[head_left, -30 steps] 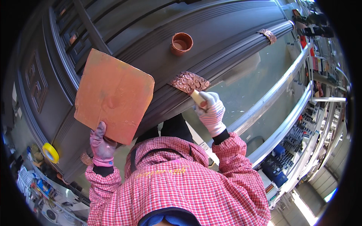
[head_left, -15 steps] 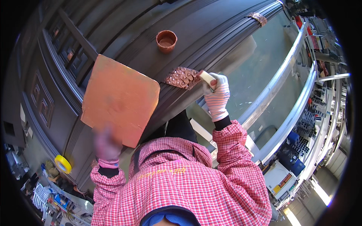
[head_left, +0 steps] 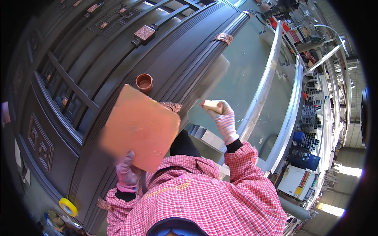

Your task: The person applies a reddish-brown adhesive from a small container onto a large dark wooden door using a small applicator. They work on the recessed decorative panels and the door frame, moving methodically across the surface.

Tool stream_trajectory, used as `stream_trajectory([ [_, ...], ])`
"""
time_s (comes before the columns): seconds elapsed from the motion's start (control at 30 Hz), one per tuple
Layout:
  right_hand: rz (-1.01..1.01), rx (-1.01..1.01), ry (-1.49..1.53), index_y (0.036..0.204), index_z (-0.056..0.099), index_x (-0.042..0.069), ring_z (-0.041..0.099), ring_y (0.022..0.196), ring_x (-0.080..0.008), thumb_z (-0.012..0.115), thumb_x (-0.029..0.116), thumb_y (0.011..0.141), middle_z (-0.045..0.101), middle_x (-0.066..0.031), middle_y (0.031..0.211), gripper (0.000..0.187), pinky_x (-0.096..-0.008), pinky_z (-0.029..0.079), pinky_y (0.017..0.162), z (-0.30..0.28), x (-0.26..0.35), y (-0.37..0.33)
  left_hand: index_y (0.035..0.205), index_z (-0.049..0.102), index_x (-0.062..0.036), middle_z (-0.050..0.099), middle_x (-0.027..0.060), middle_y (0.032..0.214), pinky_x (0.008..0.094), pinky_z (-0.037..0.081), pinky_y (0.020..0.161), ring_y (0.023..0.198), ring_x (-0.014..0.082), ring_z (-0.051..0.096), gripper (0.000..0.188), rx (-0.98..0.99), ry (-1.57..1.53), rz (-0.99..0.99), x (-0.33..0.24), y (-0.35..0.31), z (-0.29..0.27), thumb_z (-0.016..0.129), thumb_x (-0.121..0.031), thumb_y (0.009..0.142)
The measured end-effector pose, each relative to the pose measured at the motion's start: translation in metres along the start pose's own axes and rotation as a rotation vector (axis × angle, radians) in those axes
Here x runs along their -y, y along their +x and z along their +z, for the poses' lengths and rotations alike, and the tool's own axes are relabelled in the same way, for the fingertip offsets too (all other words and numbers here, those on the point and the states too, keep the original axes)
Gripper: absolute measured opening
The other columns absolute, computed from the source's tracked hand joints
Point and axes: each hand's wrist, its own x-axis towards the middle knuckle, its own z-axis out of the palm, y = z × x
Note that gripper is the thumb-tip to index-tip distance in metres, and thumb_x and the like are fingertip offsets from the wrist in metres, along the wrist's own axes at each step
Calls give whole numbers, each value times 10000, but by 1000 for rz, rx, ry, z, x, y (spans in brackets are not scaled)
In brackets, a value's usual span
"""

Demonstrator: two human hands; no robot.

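left hand [head_left: 128, 175]: thumb atop, gripping board [head_left: 141, 128] | right hand [head_left: 225, 120]: forward, curled round pale tool [head_left: 211, 105]

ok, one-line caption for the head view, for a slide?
Gloved left hand holding a flat orange board, right hand a small pale tool, with a reddish cup on the dark panel.

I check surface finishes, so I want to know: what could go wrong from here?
The copper-coloured board, gripped near its lower edge by the left hand, could swing and knock over the reddish-brown cup on the dark panel.

The board partly hides the embossed copper-coloured band; it might scuff it, though contact cannot be judged.

The pale tool in the right hand has a reddish-brown tip that might smudge the panel.
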Motion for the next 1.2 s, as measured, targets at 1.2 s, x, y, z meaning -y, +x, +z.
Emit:
stream_trajectory([
  [1.2, -407, 274, -879, 1034, 666, 94, 660, 871, -339, 762, 177, 763, 668, -123, 935, 299, -379, 538, 778, -94, 87, 365, 1326, 554, -68, 600, 49, 1293, 356, 493, 1002, 1171, 191, 598, 435, -146, -8, 97, 85, 212, 186, 686, -111, 914],
])
